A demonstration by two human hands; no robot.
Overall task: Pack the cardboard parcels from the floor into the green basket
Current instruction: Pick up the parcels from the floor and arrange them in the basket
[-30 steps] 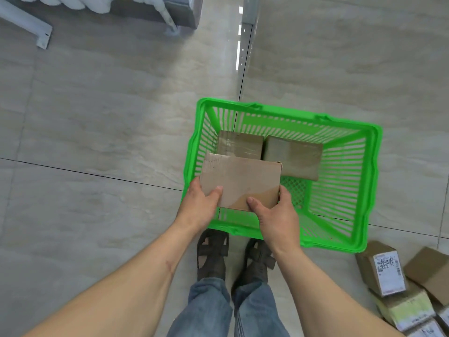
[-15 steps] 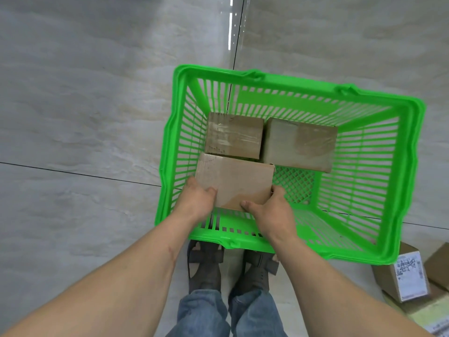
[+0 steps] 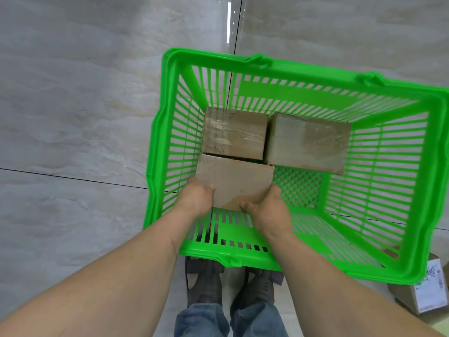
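Observation:
A green slatted basket (image 3: 432, 215) stands on the tiled floor in front of me. Two taped cardboard parcels lie side by side against its far wall: one on the left (image 3: 233, 135), one on the right (image 3: 308, 142). A third plain cardboard parcel (image 3: 238, 181) is low inside the basket at the near left, just in front of the left one. My left hand (image 3: 196, 198) grips its left near corner and my right hand (image 3: 269, 207) grips its right near corner. Whether it rests on the basket floor I cannot tell.
Outside the basket at the lower right, a cardboard parcel with a white label (image 3: 420, 295) lies on the floor, partly cut off by the frame edge. My feet in dark shoes (image 3: 206, 285) stand just behind the basket's near rim. Grey floor tiles spread to the left.
Both hands have lowered the parcel from above the near rim down into the basket's near left corner. The view has moved closer over the basket.

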